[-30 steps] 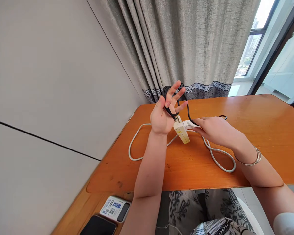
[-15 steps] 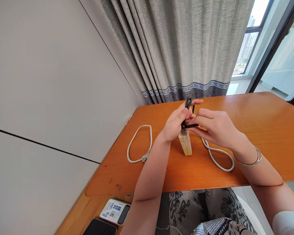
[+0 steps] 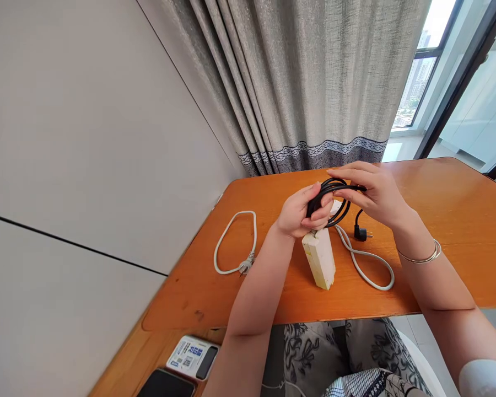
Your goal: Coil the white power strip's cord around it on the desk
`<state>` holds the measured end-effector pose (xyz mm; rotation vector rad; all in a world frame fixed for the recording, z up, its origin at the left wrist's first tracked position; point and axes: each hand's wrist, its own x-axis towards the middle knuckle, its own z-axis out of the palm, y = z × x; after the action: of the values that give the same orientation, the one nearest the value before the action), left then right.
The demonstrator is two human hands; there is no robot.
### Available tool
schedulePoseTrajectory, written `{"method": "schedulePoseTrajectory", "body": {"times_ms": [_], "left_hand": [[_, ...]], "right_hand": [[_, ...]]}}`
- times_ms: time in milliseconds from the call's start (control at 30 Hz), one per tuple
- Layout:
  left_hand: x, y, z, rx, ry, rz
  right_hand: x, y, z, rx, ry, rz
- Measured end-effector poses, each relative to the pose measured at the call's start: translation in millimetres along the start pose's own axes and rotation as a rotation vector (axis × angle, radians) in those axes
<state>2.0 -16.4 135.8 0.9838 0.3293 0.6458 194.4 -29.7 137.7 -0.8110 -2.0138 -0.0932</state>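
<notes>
A coiled black cable (image 3: 334, 190) is held above the orange table (image 3: 438, 220) by both hands. My left hand (image 3: 303, 212) is closed round one side of the coil. My right hand (image 3: 374, 193) pinches the other side with its fingers pressed on the loops. The cable's black plug (image 3: 360, 234) hangs down near the tabletop. Just below the hands lies a cream power strip (image 3: 320, 257) with its white cord (image 3: 366, 264) looping to the right. The cord's white plug end (image 3: 244, 268) lies at the left.
A grey curtain (image 3: 306, 82) hangs behind the table and a pale wall runs along the left. A black phone (image 3: 165, 384) and a small white labelled device (image 3: 193, 355) sit on a lower wooden surface at the bottom left. A window is at the right.
The black cable went from loops round my spread left fingers to a flat coil held by both hands. My right hand rose from the table to the coil. The black plug now hangs free.
</notes>
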Motion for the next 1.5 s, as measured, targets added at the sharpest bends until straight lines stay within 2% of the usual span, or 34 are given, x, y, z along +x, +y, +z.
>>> {"method": "schedulePoseTrajectory", "body": {"times_ms": [133,300,500,667,833,967,1133,1233,1367,1500], "left_hand": [[-1.1,1.6,1.1,-0.026,-0.004,-0.032],[0.7,2.8,-1.7,0.048,-0.028,-0.036],[-0.2,-0.3,-5.8,0.135,-0.212,0.058],[-2.2,-4.6,-3.1,0.184,-0.226,0.079],[-3.5,-2.4,-0.9,0.152,-0.237,-0.002],[-4.6,0.6,3.3,0.098,-0.117,-0.006],[-5.6,3.7,12.1,-0.102,0.062,0.133],[-4.9,4.8,14.2,-0.146,0.149,0.240],[-3.4,5.6,12.3,-0.043,0.198,0.395],[-5.0,8.6,7.9,0.201,0.224,0.579]], "right_hand": [[-0.4,1.9,-0.5,0.036,-0.089,0.048],[1.5,2.7,-2.3,0.112,-0.161,0.118],[2.9,6.5,-6.2,0.379,-0.230,0.251],[4.4,13.0,-11.3,0.631,-0.311,0.411],[2.8,16.9,-9.5,0.760,-0.361,0.463],[3.0,16.1,-1.9,0.784,-0.312,0.450],[3.2,18.5,15.1,0.820,-0.222,0.454],[0.4,21.1,25.9,0.745,-0.212,0.449],[-4.4,25.8,35.2,0.649,-0.271,0.448],[-7.3,28.9,40.7,0.535,-0.454,0.416]]}}
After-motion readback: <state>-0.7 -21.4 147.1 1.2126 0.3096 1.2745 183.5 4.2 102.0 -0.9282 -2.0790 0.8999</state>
